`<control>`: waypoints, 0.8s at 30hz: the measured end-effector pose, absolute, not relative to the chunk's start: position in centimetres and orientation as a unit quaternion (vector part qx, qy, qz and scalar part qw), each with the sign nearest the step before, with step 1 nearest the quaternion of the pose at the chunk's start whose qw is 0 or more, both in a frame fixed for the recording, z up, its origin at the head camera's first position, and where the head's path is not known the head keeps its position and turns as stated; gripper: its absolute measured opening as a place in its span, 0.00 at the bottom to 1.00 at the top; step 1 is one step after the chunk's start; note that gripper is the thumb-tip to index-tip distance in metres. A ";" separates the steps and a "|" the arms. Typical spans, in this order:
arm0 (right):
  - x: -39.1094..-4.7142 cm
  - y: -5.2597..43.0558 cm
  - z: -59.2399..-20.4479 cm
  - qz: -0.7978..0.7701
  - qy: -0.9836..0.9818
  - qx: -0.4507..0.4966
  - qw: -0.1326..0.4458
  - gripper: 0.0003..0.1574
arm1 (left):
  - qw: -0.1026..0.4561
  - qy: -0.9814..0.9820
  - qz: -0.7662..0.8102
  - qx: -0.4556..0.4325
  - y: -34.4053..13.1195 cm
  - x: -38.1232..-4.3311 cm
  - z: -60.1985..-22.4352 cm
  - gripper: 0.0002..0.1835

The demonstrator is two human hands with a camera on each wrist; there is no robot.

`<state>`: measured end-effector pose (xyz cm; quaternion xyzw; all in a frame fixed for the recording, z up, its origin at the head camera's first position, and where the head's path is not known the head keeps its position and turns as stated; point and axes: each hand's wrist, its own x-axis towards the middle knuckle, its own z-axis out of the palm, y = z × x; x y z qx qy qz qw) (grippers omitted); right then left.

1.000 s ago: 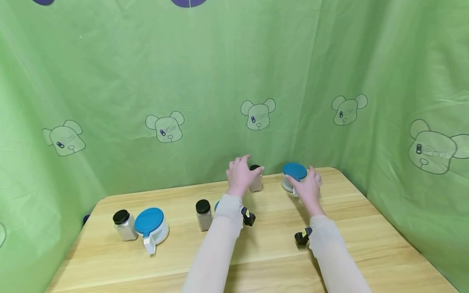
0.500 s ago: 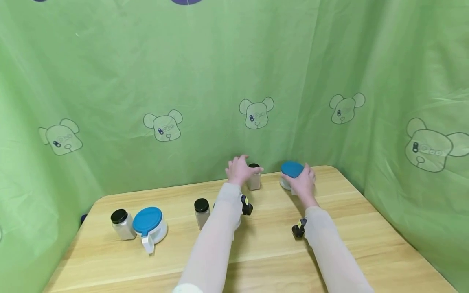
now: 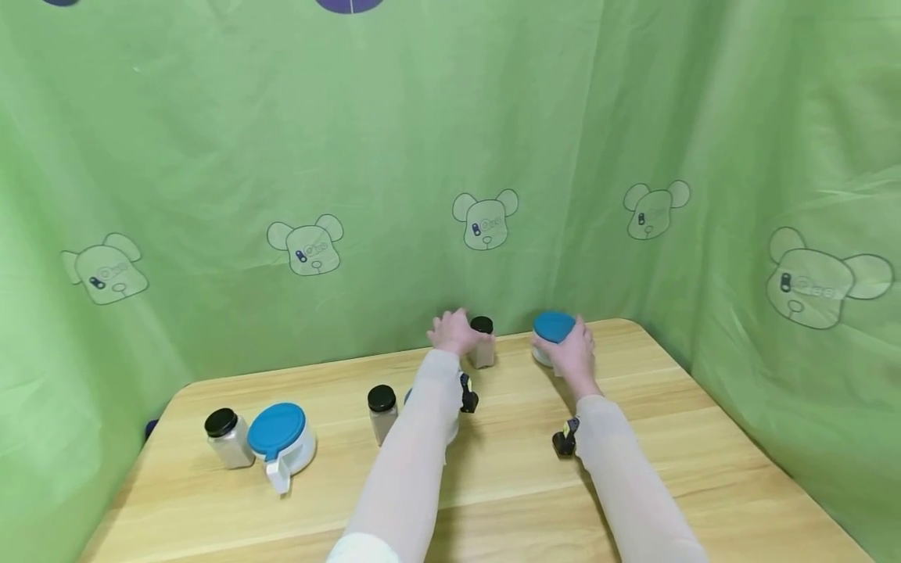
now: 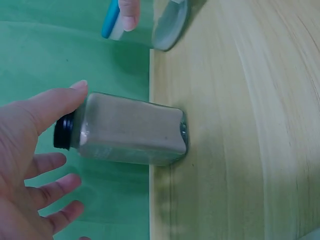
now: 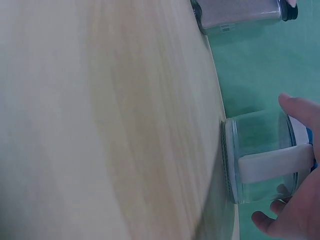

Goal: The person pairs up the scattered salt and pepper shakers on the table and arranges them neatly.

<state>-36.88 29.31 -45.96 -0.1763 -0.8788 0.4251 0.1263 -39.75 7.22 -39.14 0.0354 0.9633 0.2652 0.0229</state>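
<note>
In the head view, my left hand (image 3: 454, 332) is at the back of the table beside a square glass jar (image 4: 132, 129) with a black screw lid (image 4: 63, 131). Its thumb lies along the jar's lid and neck, while the other fingers are spread apart from the glass. This jar stands upright and holds a pale brownish filling. To the right, my right hand (image 3: 573, 356) is curled round the top of a round glass jar (image 5: 265, 130) with a blue lid (image 3: 554, 326) and a white handle (image 5: 275, 164). Thumb and fingers are on opposite sides of it.
At the table's left stand another black-lidded jar (image 3: 231, 446) and a blue-lidded jar (image 3: 279, 434) with its handle toward me. Mid-table, a third black-lidded jar (image 3: 382, 414) stands beside a blue-lidded one mostly hidden by my left forearm. A green curtain (image 3: 394, 156) hangs behind the table (image 3: 507, 485).
My right hand has closed in around the blue-lidded jar. My left hand has lowered slightly beside the black-lidded jar. The head view has shifted a little; the jars stand as before.
</note>
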 end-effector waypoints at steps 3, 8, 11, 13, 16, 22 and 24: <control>-36.9 29.1 -45.9 0.426 -0.879 -0.178 0.120 0.72 | 0.038 0.969 0.244 0.032 7.1 -39.9 -39.5 0.42; -36.8 29.0 -45.8 0.429 -0.875 -0.186 0.124 0.71 | 0.053 0.973 0.223 0.040 7.1 -40.1 -40.1 0.40; -36.7 29.0 -45.7 0.429 -0.874 -0.190 0.127 0.71 | 0.054 0.974 0.218 0.044 7.1 -40.0 -40.3 0.39; -36.7 29.0 -45.8 0.429 -0.873 -0.192 0.128 0.70 | 0.054 0.974 0.217 0.043 7.1 -39.8 -40.2 0.38; -36.8 29.1 -45.9 0.424 -0.875 -0.195 0.129 0.70 | 0.051 0.974 0.216 0.041 7.1 -39.4 -40.0 0.36; -36.7 29.3 -45.8 0.416 -0.878 -0.198 0.130 0.69 | 0.047 0.976 0.210 0.035 7.3 -39.8 -40.3 0.34; -36.7 29.3 -45.8 0.411 -0.881 -0.197 0.129 0.68 | 0.047 0.977 0.207 0.036 7.4 -40.0 -40.5 0.34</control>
